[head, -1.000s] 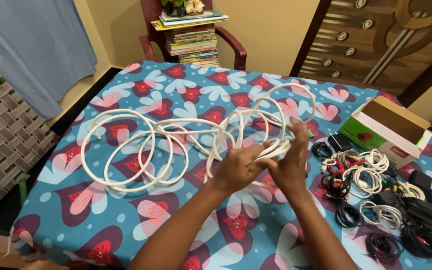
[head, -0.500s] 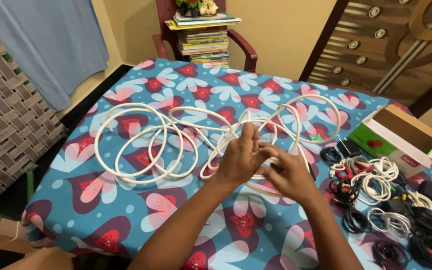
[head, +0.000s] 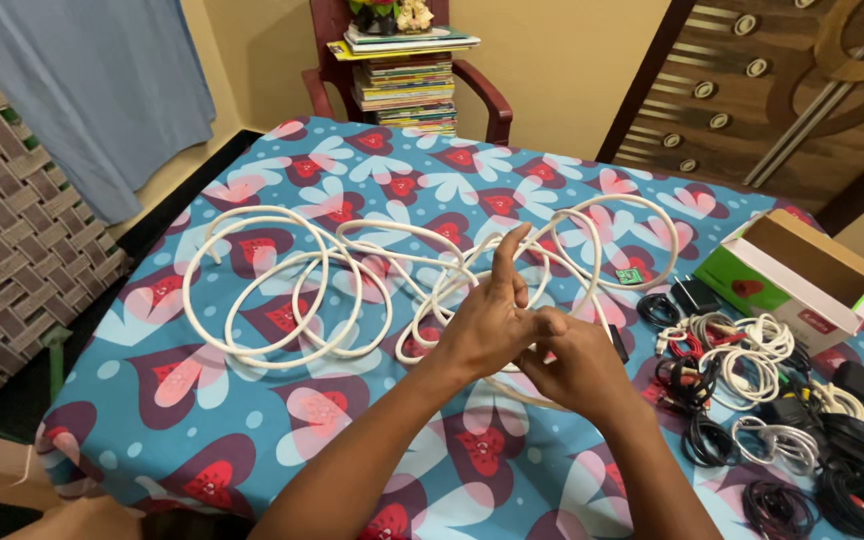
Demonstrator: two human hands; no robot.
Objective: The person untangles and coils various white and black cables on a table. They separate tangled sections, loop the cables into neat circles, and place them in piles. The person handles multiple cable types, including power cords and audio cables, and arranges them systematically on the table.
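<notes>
The left hand and right hand meet over the middle of the surface, the left with fingers raised and spread, the right curled beneath it; whether either clamps the long white cable I cannot tell. That cable sprawls in loose loops across the heart-patterned cloth, running up to the hands. At the right edge stands an open green-and-white cardboard box, with bundled black and white cords just below it.
</notes>
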